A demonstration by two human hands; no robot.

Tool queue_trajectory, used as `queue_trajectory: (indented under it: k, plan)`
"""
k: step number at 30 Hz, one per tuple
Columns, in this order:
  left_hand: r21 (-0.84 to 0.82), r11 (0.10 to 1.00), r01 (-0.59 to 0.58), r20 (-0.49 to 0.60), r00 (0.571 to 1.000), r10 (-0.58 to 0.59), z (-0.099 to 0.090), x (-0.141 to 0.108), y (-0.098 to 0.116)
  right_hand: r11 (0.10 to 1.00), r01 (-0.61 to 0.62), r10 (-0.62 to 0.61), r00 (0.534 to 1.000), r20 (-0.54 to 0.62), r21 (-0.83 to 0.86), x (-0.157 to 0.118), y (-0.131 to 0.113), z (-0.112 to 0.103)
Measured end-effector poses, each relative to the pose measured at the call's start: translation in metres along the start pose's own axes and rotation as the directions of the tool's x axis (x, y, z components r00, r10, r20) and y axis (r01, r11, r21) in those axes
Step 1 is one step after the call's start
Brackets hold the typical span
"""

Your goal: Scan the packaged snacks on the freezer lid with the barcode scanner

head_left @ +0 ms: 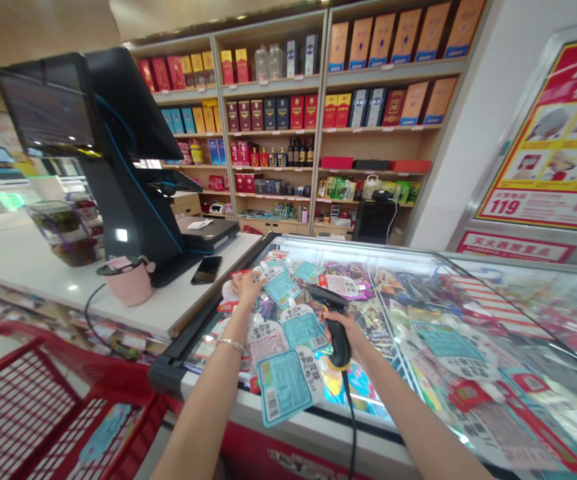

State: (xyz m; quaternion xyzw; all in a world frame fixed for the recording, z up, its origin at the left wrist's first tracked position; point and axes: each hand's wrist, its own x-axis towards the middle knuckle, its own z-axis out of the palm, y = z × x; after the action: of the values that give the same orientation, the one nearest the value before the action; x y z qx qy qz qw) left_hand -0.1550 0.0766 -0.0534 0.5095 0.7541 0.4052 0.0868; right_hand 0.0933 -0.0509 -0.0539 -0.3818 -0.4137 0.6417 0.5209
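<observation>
Several light-blue and white pouches lie spread on the glass top of a freezer. My right hand is wrapped round a black and yellow barcode scanner, whose head points left over the pouches. A black cable hangs from its handle. At the far left of the pile, my left hand touches a red and white pouch; its fingers are bent and partly hidden, and whether they grip the pouch is unclear. A bracelet circles my left wrist.
A white counter at left holds a register screen, a pink cup, a phone and stacked tubs. A red cart stands at lower left. More pouches lie right. Shelves with boxes rise behind.
</observation>
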Motion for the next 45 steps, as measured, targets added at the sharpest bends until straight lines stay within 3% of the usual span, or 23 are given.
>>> queue_trajectory:
  k: [6,12,23,33,45]
  plan:
    - [-0.049,0.992,-0.119,-0.008,0.993,0.119,-0.007,-0.006,0.002,0.999,0.022,-0.023,0.999,-0.033,-0.04,0.001,0.0,0.0]
    - [-0.219,0.941,-0.259,-0.13,0.963,0.235,-0.018,-0.009,0.002,0.984,0.038,-0.049,0.997,-0.057,-0.175,-0.006,-0.008,0.004]
    - [-0.431,0.87,-0.24,-0.263,0.955,0.133,-0.029,-0.006,0.004,0.906,0.056,-0.029,0.997,0.069,-0.42,-0.013,-0.012,0.013]
    - [-0.446,0.845,-0.295,-0.28,0.943,0.181,-0.031,-0.009,0.005,0.882,0.09,-0.035,0.991,0.126,-0.462,-0.014,-0.012,0.013]
    - [-0.459,0.844,-0.277,-0.278,0.947,0.159,-0.03,-0.008,0.005,0.923,0.074,-0.031,0.992,0.121,-0.376,-0.016,-0.012,0.014]
